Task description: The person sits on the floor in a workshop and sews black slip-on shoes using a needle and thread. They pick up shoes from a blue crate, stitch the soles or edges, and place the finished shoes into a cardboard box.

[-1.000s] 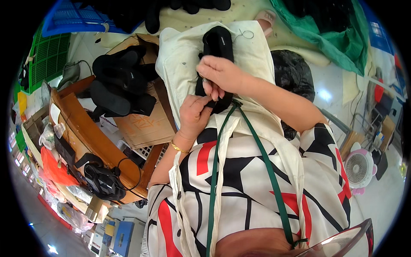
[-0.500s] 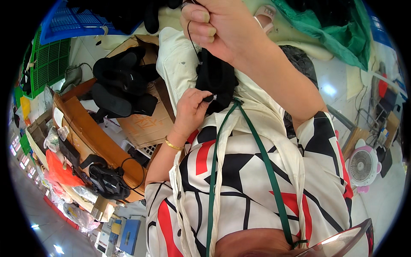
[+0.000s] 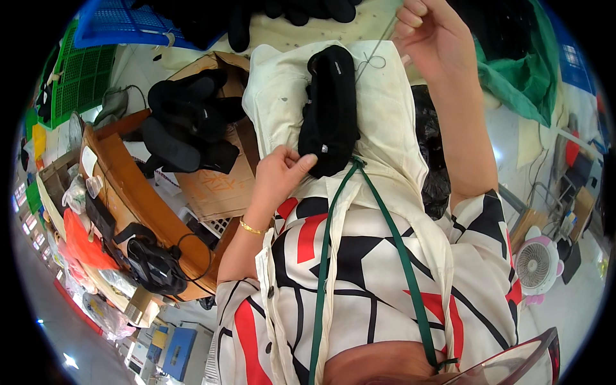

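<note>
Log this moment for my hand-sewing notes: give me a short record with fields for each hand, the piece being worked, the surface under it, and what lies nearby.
left hand: fingertips pinch the lower edge of the black fabric piece
right hand: raised, pulling a thin thread taut from the piece
piece: dark, elongated, lying lengthwise
surface: cream cloth draped over the lap
nearby: black pieces piled on a cardboard box to the left; small fan on the floor to the right

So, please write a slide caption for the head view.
Left hand pinches a black fabric piece; raised right hand pulls thread.
</note>
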Available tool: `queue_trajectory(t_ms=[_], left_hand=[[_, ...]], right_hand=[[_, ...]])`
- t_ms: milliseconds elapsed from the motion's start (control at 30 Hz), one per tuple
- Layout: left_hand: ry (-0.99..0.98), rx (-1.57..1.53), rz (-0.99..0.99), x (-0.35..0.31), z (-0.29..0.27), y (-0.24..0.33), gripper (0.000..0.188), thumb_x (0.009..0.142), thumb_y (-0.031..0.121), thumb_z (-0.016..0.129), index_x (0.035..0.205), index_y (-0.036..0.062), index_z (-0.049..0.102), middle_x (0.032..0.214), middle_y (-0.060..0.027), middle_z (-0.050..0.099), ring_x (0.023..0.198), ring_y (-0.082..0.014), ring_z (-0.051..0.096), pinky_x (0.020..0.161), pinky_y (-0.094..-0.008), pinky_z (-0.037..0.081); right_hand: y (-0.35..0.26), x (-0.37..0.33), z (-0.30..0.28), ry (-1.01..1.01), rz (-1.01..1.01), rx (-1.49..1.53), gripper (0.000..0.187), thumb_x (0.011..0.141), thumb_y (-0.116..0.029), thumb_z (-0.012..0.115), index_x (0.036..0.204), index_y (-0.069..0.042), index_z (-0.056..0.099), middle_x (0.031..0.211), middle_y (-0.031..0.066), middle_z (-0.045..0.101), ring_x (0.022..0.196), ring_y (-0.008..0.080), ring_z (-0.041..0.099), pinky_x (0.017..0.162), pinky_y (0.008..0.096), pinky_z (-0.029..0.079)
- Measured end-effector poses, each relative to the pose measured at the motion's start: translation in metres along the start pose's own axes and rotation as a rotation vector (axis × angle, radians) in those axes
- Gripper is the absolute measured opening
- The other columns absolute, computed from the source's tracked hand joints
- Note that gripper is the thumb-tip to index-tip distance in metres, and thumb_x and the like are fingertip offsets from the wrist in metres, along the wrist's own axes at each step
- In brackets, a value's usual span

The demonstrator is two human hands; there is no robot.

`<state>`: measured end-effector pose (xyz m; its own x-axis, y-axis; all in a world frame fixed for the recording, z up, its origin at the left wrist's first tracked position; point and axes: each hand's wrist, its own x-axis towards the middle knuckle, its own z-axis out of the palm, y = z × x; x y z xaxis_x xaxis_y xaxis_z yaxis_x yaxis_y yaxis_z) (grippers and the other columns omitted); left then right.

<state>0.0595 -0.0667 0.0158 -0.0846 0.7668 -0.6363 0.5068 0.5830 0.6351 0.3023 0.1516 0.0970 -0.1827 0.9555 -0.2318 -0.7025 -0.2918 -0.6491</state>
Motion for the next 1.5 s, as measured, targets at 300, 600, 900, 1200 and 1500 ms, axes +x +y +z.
queue_trajectory(t_ms=[300, 600, 900, 1200, 1500], left_hand=[[0.199, -0.096, -0.019, -0.016, 0.028, -0.008, 0.041, 0.071, 0.034, 0.083, 0.077, 0.0005, 0.059, 0.063, -0.0080, 0.058, 0.060, -0.0180, 0.056, 0.058, -0.0330, 0.047], [0.470, -0.626, 0.527, 0.016, -0.038, 0.024, 0.026, 0.089, -0.002, 0.060, 0.110, 0.0042, 0.047, 0.089, 0.0009, 0.051, 0.080, -0.0055, 0.049, 0.071, -0.0208, 0.044], [-0.212, -0.204, 0.477, 0.056, -0.145, 0.078, 0.029, 0.089, 0.002, 0.055, 0.117, -0.0003, 0.065, 0.111, -0.0016, 0.065, 0.102, -0.0079, 0.058, 0.092, -0.0243, 0.047], [0.537, 0.396, 0.458, 0.076, -0.073, 0.046, 0.024, 0.093, 0.025, 0.062, 0.093, 0.0010, 0.064, 0.087, -0.0121, 0.065, 0.082, -0.0295, 0.061, 0.072, -0.0372, 0.048], [0.380, 0.027, 0.317, 0.060, -0.051, 0.043, 0.031, 0.083, 0.029, 0.074, 0.084, 0.0005, 0.062, 0.078, -0.0094, 0.059, 0.069, -0.0200, 0.058, 0.062, -0.0332, 0.046]], right_hand=[[-0.005, -0.021, -0.006, -0.331, -0.054, 0.118, 0.016, 0.098, -0.006, 0.049, 0.114, -0.004, 0.053, 0.078, 0.0018, 0.047, 0.072, 0.0141, 0.049, 0.083, 0.0410, 0.053], [-0.030, -0.051, 0.030, -0.470, -0.272, -0.009, 0.017, 0.099, -0.012, 0.051, 0.114, -0.003, 0.054, 0.085, 0.0032, 0.054, 0.078, 0.0158, 0.054, 0.116, 0.0547, 0.026], [-0.005, -0.073, -0.006, -0.176, -0.328, -0.423, 0.013, 0.096, -0.003, 0.056, 0.109, -0.002, 0.058, 0.094, 0.0020, 0.060, 0.083, 0.0094, 0.056, 0.078, 0.0230, 0.045], [0.062, -0.059, -0.068, -0.018, -0.150, -0.734, 0.011, 0.097, -0.007, 0.058, 0.107, -0.003, 0.059, 0.090, -0.0016, 0.058, 0.081, 0.0050, 0.053, 0.076, 0.0203, 0.044], [0.127, -0.015, -0.013, -0.372, 0.174, -1.084, 0.026, 0.093, -0.020, 0.066, 0.107, 0.001, 0.063, 0.087, 0.0017, 0.061, 0.077, 0.0087, 0.056, 0.071, 0.0246, 0.047]])
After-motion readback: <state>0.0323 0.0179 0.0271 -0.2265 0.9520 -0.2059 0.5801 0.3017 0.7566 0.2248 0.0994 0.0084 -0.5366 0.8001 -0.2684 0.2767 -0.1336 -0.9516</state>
